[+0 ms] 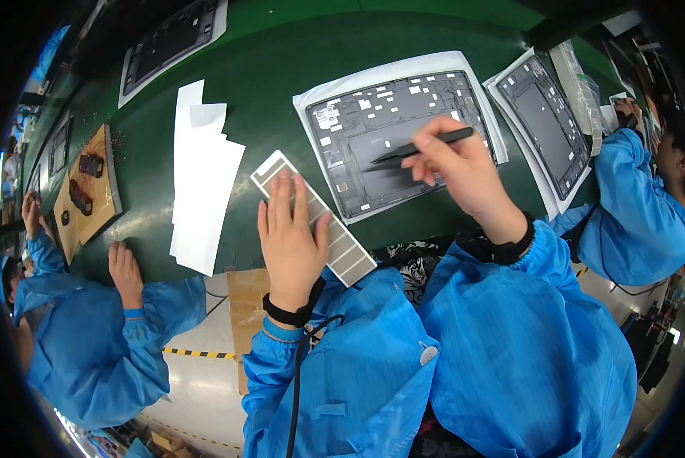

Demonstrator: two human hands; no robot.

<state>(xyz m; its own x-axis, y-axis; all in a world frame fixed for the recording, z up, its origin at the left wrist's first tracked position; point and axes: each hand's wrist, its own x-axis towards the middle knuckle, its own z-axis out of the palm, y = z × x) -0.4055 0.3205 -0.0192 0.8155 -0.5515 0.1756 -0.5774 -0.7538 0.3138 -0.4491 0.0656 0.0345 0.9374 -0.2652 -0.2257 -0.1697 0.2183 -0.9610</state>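
Note:
My left hand (290,237) lies with its fingers stretched out on a white strip (348,256) of greyish-beige rectangular pads, pressing it near the table edge. My right hand (458,164) pinches a pair of black tweezers (455,137), whose tips point left. They are over a dark tablet housing (357,172) with many small white patches; whether the tips touch it I cannot tell. The housing rests on a white sheet (303,100) on the green table. Whether anything is in the tweezer tips is too small to make out.
Loose white paper sheets (205,183) lie left of the strip. Another dark housing (544,126) sits to the right, and one more (176,38) at the far left. Brown cardboard (102,200) with dark parts is near a left co-worker (98,336). Another co-worker (636,206) sits right.

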